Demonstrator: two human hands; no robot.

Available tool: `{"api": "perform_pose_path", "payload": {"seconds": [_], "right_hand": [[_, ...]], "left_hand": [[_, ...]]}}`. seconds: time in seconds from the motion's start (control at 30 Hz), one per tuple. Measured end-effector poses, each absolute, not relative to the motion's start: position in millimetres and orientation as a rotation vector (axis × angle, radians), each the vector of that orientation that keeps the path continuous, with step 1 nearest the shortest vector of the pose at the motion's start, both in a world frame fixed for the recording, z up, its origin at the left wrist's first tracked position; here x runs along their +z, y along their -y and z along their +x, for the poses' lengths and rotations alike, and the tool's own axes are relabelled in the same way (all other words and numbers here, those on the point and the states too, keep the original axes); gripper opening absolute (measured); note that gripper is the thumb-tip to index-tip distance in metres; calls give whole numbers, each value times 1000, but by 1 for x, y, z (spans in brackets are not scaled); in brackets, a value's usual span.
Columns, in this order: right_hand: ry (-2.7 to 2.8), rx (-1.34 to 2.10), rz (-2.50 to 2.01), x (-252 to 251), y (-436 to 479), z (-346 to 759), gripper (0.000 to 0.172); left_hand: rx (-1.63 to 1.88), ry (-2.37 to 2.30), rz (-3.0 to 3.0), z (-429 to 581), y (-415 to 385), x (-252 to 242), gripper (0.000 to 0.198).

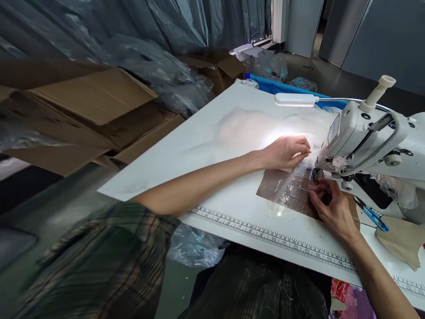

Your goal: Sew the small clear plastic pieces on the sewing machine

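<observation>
A white sewing machine (352,137) stands at the right of the white table (199,164). Just left of its needle area my left hand (288,150) pinches sheer white fabric (245,133), which spreads over the table behind it. My right hand (328,204) is in front of the needle area, thumb and fingers curled together; what they hold is too small to make out. Between the hands a clear strip with small red marks (303,170) lies over a brown, shiny taped patch (288,190) on the table.
Blue thread snips (375,217), a black phone-like object (373,190) and a brown paper piece (400,241) lie right of my right hand. A lamp (295,99) hangs over the table. A ruler strip (265,232) lines the front edge. Cardboard boxes (96,97) stand at left.
</observation>
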State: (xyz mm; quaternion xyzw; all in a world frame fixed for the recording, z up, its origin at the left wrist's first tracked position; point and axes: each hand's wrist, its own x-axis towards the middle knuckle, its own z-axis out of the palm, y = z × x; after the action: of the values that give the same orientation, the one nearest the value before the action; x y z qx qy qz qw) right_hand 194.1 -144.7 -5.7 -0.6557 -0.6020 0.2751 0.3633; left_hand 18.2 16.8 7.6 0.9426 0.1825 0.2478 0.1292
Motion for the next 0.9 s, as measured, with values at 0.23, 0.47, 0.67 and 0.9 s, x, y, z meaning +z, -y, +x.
{"api": "perform_pose_path", "payload": {"seconds": [0.23, 0.47, 0.67, 0.9], "right_hand": [[1402, 776, -1994, 1, 141, 194, 31], [1534, 531, -1813, -5, 149, 189, 33], [1861, 292, -1686, -11, 150, 181, 29], [2034, 566, -1731, 11, 137, 218, 31]], "left_hand": [[391, -188, 2911, -1, 25, -4, 40], [885, -277, 3053, 6, 28, -15, 27], [1092, -104, 3118, 16, 42, -25, 20], [834, -159, 3057, 12, 35, -35, 21]]}}
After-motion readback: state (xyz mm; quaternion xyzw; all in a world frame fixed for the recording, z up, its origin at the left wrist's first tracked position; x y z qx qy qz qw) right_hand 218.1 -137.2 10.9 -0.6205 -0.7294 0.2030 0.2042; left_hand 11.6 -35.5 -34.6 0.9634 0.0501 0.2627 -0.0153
